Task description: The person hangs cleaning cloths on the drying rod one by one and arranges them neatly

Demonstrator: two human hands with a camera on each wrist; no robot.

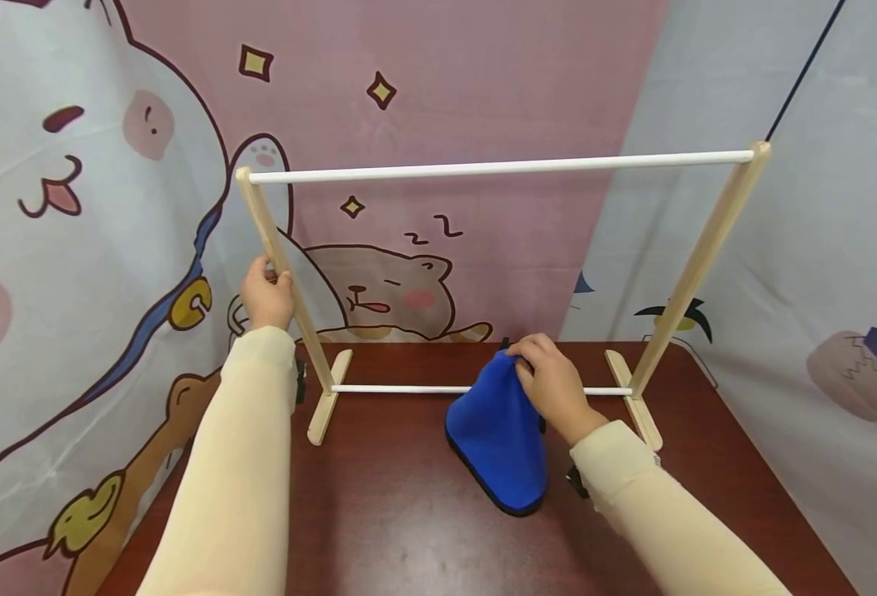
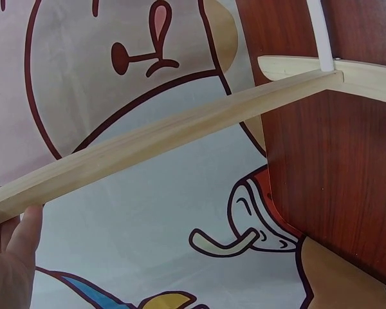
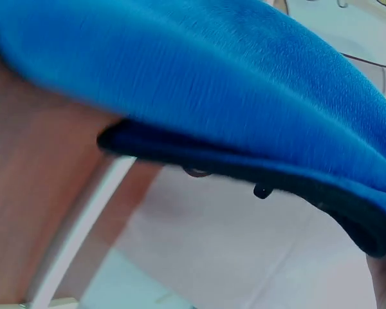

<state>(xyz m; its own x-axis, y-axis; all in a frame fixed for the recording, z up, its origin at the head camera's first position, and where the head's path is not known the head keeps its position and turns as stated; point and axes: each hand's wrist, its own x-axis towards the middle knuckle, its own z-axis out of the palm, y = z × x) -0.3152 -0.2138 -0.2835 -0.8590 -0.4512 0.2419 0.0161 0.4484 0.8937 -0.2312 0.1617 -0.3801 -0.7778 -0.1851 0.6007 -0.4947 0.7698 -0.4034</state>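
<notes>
A wooden rack with white crossbars stands on the dark red-brown table. My left hand holds its left post about halfway up, the thumb against the wood in the left wrist view. With the fingertips of my right hand I pinch the top of a blue cloth piece with black edging. The cloth hangs down in folds before the lower white bar and hides part of it. Close up in the right wrist view, the blue fabric looks fuzzy, with a dark rim and a small black tab.
The upper white bar runs bare between the two posts. Flat wooden feet support the rack on the tabletop. Behind it hangs a cartoon-printed curtain that also lines both sides.
</notes>
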